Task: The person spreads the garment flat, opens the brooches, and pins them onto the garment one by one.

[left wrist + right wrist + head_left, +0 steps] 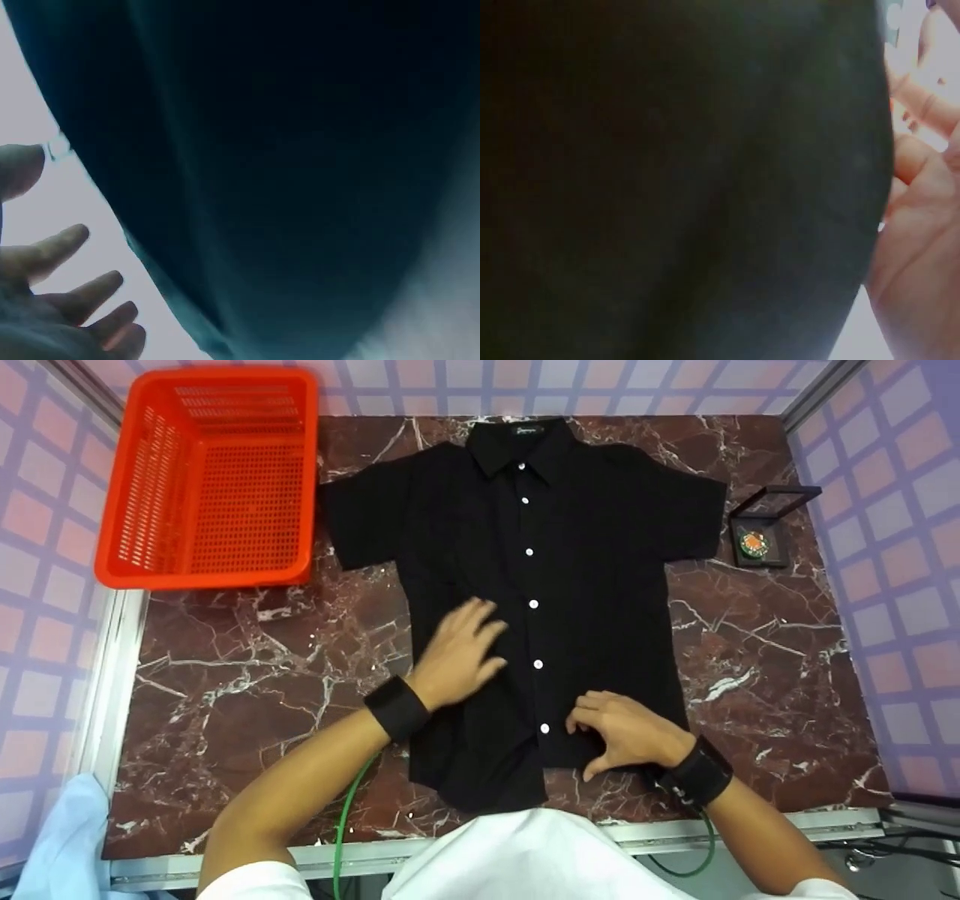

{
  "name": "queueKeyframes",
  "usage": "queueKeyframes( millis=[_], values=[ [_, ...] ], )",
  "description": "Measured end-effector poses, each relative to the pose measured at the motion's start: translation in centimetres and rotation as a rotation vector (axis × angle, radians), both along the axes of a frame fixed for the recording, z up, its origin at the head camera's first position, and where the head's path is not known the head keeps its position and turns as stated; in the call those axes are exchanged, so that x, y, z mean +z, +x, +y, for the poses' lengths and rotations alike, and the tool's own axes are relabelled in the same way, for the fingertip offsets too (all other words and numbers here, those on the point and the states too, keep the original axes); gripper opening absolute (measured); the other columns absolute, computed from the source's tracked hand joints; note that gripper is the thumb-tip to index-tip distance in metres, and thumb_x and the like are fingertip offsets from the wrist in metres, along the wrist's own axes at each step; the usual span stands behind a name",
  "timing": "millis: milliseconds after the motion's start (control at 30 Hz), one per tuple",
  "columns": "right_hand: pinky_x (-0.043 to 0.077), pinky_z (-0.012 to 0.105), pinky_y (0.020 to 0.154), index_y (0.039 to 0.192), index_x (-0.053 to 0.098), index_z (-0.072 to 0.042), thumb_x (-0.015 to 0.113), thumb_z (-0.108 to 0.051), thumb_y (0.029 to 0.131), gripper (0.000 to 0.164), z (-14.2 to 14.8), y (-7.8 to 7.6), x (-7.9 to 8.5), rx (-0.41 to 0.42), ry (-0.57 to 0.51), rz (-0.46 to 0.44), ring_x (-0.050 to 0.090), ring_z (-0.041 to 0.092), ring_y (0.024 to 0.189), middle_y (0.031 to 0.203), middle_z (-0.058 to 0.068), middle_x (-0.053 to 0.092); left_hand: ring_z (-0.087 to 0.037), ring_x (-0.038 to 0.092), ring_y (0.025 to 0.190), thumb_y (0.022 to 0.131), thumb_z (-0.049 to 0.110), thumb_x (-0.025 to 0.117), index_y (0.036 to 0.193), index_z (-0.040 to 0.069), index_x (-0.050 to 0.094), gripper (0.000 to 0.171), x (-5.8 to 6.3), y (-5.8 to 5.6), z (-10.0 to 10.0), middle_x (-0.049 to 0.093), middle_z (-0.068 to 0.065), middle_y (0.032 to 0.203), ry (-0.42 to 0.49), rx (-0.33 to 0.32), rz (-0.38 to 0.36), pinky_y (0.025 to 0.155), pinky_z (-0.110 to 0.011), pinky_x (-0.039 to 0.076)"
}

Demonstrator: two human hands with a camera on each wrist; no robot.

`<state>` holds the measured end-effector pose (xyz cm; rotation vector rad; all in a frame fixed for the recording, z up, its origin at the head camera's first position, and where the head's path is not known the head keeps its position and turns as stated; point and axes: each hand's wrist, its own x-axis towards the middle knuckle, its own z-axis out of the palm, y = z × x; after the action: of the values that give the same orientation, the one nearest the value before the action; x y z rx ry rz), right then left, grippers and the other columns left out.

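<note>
A black short-sleeved button-up shirt (pixel 600 585) lies spread front up, its collar at the far side and white buttons down the front. The left hand (pixel 457 652) is over its left-hand panel, fingers spread; the left wrist view shows the same hand (pixel 75 292) with fingers apart beside dark cloth. Near the bottom hem, the right hand (pixel 626 731) is over the right-hand panel, its fingers loosely bent and thumb apart. In the right wrist view, dark fabric fills most of the picture and partly hides the right hand (pixel 922 202). Neither hand visibly grips the cloth.
A red plastic basket (pixel 307 510) stands at the back left of the marbled table (pixel 247 712). At the right, by the sleeve, sits a small open black case (pixel 776 525) with a round orange-and-green item. A green cable (pixel 343 817) hangs over the front edge.
</note>
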<state>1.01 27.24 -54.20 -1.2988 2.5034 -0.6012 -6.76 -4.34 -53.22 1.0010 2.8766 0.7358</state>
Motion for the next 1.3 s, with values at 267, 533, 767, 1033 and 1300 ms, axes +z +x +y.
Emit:
queueKeyframes(
  millis=[267,533,767,1033,1300],
  values=[
    [0.047,0.028,0.076,0.097,0.066,-0.018,0.091,-0.034,0.069,0.041,0.0,1.0,-0.7,0.014,-0.11,0.011,0.05,0.008,0.082,0.088,-0.009,0.054,-0.033,0.045,0.137,0.095,0.021,0.067,0.122,0.006,0.068,0.031,-0.1,1.9,2.9,0.057,-0.016,0.14,0.184,-0.157,0.209,0.112,-0.05,0.035],
    [0.054,0.024,0.068,0.092,0.075,-0.016,0.077,-0.013,0.083,0.01,0.3,2.3,-0.3,0.035,-0.167,0.047,0.063,0.004,0.077,0.087,-0.009,0.067,-0.038,0.043,0.139,0.095,0.029,0.069,0.134,0.011,0.064,0.043,-0.1,2.2,2.2,0.05,-0.017,0.148,-0.12,-0.142,0.049,0.113,-0.048,0.034],
    [0.055,0.029,0.076,0.105,0.069,-0.012,0.064,-0.004,0.096,0.012,0.3,3.1,-0.1,-0.055,-0.154,0.039,0.065,0.008,0.086,0.095,-0.005,0.068,-0.041,0.03,0.147,0.094,0.038,0.071,0.141,0.021,0.061,0.051,-0.2,1.8,1.6,0.035,-0.015,0.159,-0.276,-0.053,-0.127,0.116,-0.052,0.029],
    [0.054,0.03,0.071,0.118,0.057,-0.011,0.072,-0.035,0.092,0.039,-0.1,3.1,-0.8,-0.159,-0.167,0.071,0.062,0.007,0.083,0.101,-0.003,0.065,-0.04,0.033,0.145,0.093,0.04,0.071,0.141,0.024,0.062,0.051,0.0,1.4,1.6,0.037,-0.014,0.158,-0.282,-0.065,-0.116,0.114,-0.052,0.034],
    [0.055,0.031,0.077,0.114,0.058,-0.01,0.088,0.007,0.065,0.06,0.3,2.6,0.0,-0.075,-0.167,0.092,0.063,0.011,0.092,0.108,-0.003,0.06,-0.04,0.034,0.144,0.092,0.041,0.071,0.14,0.025,0.062,0.051,0.3,1.4,1.4,0.038,-0.014,0.157,-0.291,-0.068,-0.115,0.112,-0.052,0.036]
  ],
)
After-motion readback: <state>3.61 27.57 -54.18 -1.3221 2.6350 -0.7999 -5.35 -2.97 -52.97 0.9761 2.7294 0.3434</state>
